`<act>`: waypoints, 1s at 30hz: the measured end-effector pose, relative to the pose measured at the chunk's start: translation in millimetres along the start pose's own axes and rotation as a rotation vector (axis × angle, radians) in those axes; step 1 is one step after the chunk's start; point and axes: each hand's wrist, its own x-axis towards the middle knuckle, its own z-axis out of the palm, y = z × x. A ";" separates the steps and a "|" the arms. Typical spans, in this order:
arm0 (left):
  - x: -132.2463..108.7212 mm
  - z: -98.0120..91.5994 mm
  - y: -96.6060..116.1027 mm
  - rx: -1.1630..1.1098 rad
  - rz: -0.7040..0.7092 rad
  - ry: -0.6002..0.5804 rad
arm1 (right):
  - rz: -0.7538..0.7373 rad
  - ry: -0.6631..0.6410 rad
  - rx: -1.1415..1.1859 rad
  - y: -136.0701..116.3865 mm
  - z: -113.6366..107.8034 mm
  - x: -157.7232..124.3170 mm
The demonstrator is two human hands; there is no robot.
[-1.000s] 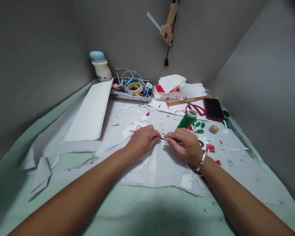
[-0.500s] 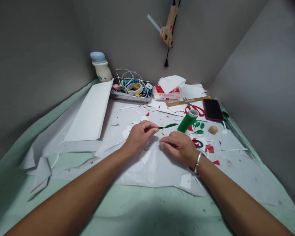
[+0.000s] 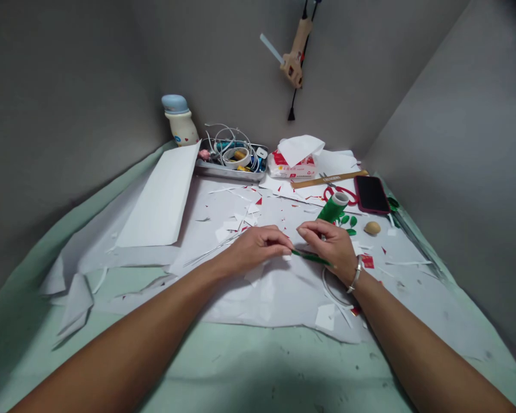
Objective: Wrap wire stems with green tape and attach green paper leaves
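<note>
My left hand point(image 3: 260, 246) pinches one end of a thin green stem point(image 3: 310, 257) between its fingertips. The stem slants down to the right under my right hand point(image 3: 329, 244), whose fingers curve above it and hide whether they grip it. Behind my right hand stands a roll of green floral tape point(image 3: 333, 207), with small green paper leaves point(image 3: 347, 221) next to it. Both hands are over a white paper sheet point(image 3: 279, 292) strewn with white and red paper scraps. A thin white wire loop point(image 3: 329, 289) lies below my right wrist.
A red-handled pair of scissors point(image 3: 339, 192), a wooden ruler point(image 3: 331, 179), a black phone point(image 3: 372, 195) and a tissue pack point(image 3: 292, 158) lie at the back. A metal tray point(image 3: 230, 163) holds cables and tape. A hot glue gun point(image 3: 294, 57) hangs on the grey wall.
The green stem has dropped from beside the tape roll to a lower slant. My right hand has risen from the paper and come over it, and my left hand has moved right.
</note>
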 end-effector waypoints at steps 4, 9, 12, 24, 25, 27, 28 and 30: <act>2.3 -2.8 -2.4 -0.154 -0.119 0.223 | -0.119 -0.121 -0.089 -3.1 7.2 -5.0; 5.1 -4.3 -7.2 0.077 -0.108 0.376 | -0.346 -0.216 -0.261 -13.6 11.7 -10.8; 4.9 -2.0 -7.8 0.304 -0.057 0.353 | -0.392 -0.158 -0.310 -16.7 8.2 -10.6; 2.4 0.6 -8.4 0.169 0.037 -0.076 | 0.013 -0.018 0.033 -1.4 -1.5 -0.1; 2.4 0.1 -8.1 0.145 0.022 -0.074 | 0.036 -0.016 0.027 0.2 -1.1 0.3; 2.3 -0.3 -7.1 0.127 -0.019 -0.055 | 0.062 -0.002 -0.003 2.2 0.0 0.6; 2.3 -0.1 -6.5 0.126 -0.036 -0.046 | 0.067 0.003 -0.019 2.7 0.6 0.5; 2.1 0.5 -5.3 0.122 -0.059 -0.037 | 0.073 0.008 -0.043 3.1 1.5 0.2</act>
